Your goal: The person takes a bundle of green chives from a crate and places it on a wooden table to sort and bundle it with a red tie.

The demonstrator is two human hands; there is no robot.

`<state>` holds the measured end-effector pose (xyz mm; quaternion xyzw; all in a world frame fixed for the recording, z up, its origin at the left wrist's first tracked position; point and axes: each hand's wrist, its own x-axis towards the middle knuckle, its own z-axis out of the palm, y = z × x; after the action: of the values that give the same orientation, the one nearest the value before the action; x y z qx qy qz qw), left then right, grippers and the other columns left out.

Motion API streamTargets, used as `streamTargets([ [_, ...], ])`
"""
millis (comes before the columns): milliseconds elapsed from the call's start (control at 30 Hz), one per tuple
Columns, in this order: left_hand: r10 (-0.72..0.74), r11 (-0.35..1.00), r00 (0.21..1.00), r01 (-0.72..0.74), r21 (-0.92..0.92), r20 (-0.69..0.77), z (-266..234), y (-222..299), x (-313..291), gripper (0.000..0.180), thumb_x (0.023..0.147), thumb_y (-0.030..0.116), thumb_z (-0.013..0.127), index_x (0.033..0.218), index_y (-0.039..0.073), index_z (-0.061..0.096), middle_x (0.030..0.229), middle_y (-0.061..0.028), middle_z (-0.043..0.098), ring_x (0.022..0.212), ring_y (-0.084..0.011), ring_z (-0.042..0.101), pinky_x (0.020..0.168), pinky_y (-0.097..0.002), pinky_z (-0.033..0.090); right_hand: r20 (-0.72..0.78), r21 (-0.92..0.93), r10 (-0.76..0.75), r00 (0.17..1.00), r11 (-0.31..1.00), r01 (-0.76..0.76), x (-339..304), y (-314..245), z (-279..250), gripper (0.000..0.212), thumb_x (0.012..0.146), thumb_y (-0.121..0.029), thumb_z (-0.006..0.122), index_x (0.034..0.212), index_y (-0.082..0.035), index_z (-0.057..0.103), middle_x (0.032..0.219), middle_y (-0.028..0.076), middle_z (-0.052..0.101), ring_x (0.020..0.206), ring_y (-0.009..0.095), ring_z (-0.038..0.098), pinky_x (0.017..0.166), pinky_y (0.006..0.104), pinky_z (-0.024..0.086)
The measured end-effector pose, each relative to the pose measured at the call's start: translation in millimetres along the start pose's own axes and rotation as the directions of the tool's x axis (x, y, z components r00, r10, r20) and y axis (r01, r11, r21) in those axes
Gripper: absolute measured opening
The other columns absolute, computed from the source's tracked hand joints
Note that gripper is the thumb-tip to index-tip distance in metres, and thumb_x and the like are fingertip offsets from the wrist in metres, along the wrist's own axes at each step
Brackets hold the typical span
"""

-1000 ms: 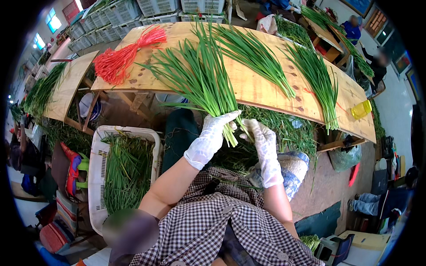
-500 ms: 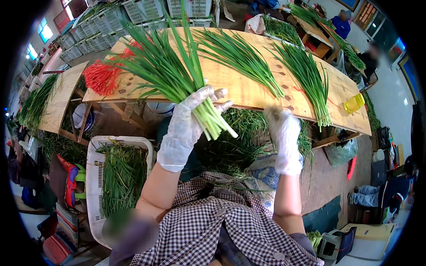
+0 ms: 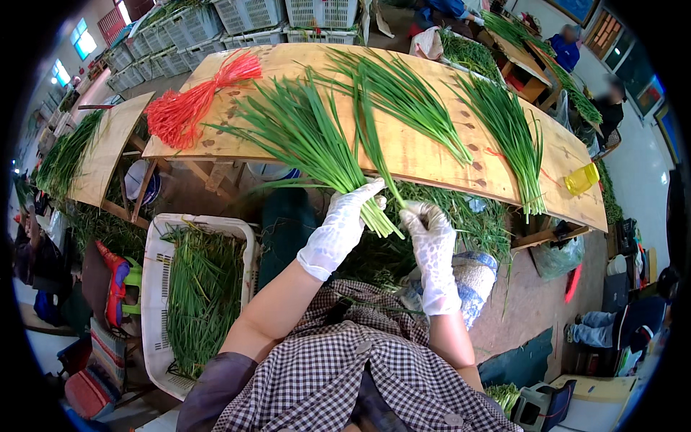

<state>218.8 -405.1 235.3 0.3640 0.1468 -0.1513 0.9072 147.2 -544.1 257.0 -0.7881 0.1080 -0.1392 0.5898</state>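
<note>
My left hand (image 3: 337,227), in a thin white glove, is closed round the pale stem ends of a bunch of garlic chives (image 3: 306,137). The leaves fan up and left over the front edge of the wooden table (image 3: 277,61). Just to the right, my gloved right hand (image 3: 432,245) pinches the lower end of a thin strand of garlic chives (image 3: 371,133). That strand slants up beside the bunch, its tips over the table. Two more piles lie on the tabletop: a loose one (image 3: 425,108) in the middle and a neater one (image 3: 511,137) to the right.
Red plastic ties (image 3: 180,119) lie at the table's left. A yellow container (image 3: 581,178) stands at its right end. Below left is a white crate (image 3: 155,288) of loose greens. More cut leaves lie beneath the table. Stacked crates (image 3: 248,14) and other people are farther off.
The bunch in my left hand has come lower and to the right, uncovering the red ties. My right hand, blurred and apart before, has moved left and now pinches a thin strand.
</note>
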Motion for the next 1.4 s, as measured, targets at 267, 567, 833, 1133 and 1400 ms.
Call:
streamTargets([
  [267, 0.018, 0.997, 0.999, -0.015, 0.079, -0.032, 5, -4, -22, 0.019, 0.071, -0.003, 0.074, 0.086, 0.002, 0.063, 0.075, -0.0075, 0.066, 0.055, -0.0157, 0.060, 0.049, -0.0283, 0.051, 0.317, 0.307, 0.256, 0.913, 0.883, -0.354, 18, 11, 14, 0.023, 0.083, -0.008, 0.069, 0.100, 0.006, 0.065, 0.086, 0.008, 0.068, 0.069, 0.009, 0.062, 0.063, 0.0209, 0.051],
  [567, 0.166, 0.970, 0.985, -0.157, 0.186, -0.037, -1, 8, -15, 0.023, 0.073, -0.004, 0.071, 0.090, 0.004, 0.058, 0.084, -0.0089, 0.066, 0.070, -0.0166, 0.065, 0.054, -0.0249, 0.051, 0.254, 0.221, 0.120, 0.960, 0.959, -0.178, 5, 24, 13, 0.016, 0.087, -0.011, 0.062, 0.093, 0.003, 0.067, 0.084, 0.010, 0.069, 0.072, 0.012, 0.065, 0.066, 0.0257, 0.052],
  [833, 0.286, 0.956, 0.774, -0.272, -0.111, 0.564, 5, 45, -26, 0.024, 0.085, 0.005, 0.060, 0.109, 0.004, 0.056, 0.088, -0.0064, 0.062, 0.092, -0.0221, 0.064, 0.089, -0.0425, 0.052, 0.321, -0.680, -0.046, 0.946, 0.684, 0.264, 20, 50, -47, 0.029, 0.082, -0.032, 0.066, 0.103, -0.013, 0.068, 0.092, 0.013, 0.068, 0.082, 0.028, 0.067, 0.078, 0.0367, 0.053],
  [1133, -0.054, 0.987, 0.939, 0.102, -0.124, 0.341, 13, 8, -15, 0.009, 0.089, 0.013, 0.059, 0.093, 0.006, 0.056, 0.071, -0.0014, 0.051, 0.071, -0.0179, 0.057, 0.089, -0.0399, 0.049, 0.191, -0.982, -0.642, 0.743, -0.133, 0.137, 172, 36, -73, 0.018, 0.089, -0.026, 0.055, 0.081, -0.014, 0.066, 0.069, 0.004, 0.064, 0.064, 0.023, 0.065, 0.053, 0.0337, 0.052],
  [1400, 0.000, 0.999, 0.990, 0.005, -0.033, 0.142, -7, 11, 2, 0.015, 0.090, 0.011, 0.057, 0.099, -0.001, 0.060, 0.098, -0.0119, 0.065, 0.069, -0.0178, 0.058, 0.067, -0.0302, 0.053, 0.225, 0.147, 0.217, 0.950, 0.956, -0.253, 49, -31, -25, 0.025, 0.093, -0.024, 0.056, 0.095, -0.003, 0.068, 0.069, 0.004, 0.064, 0.055, 0.010, 0.055, 0.051, 0.0234, 0.045],
])
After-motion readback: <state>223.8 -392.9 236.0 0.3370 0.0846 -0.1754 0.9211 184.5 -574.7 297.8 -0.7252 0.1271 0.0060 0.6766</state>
